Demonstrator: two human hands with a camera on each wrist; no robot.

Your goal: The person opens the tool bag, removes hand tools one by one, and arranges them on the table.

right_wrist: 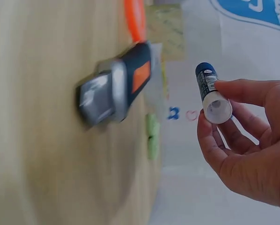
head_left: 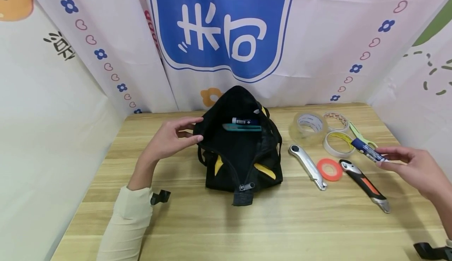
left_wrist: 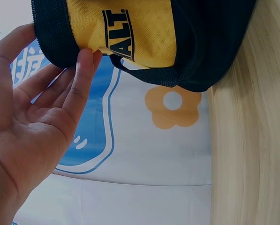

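Note:
A black tool bag (head_left: 243, 174) with yellow panels stands unzipped at mid-table, its mouth facing up. My left hand (head_left: 173, 137) pinches the left edge of its mouth, thumb inside and fingers on the outside; the left wrist view shows the bag's yellow side (left_wrist: 140, 33) beside that hand (left_wrist: 41, 103). Inside lie a teal utility knife (head_left: 241, 127) and a blue-and-white stick (head_left: 243, 121). Off to the right, my right hand (head_left: 416, 167) holds a glue stick (head_left: 369, 151) with a dark blue end above the table. Its white hollow-looking end (right_wrist: 218, 111) faces the right wrist camera.
Right of the bag lie a silver utility knife (head_left: 306, 165), a red tape roll (head_left: 329, 176), a black-and-orange knife (head_left: 365, 184), wide clear tape (head_left: 298, 133), two more tape rolls (head_left: 330, 151) (head_left: 344, 116) and green-handled scissors (head_left: 356, 131). A printed cloth (head_left: 310, 84) hangs behind the table.

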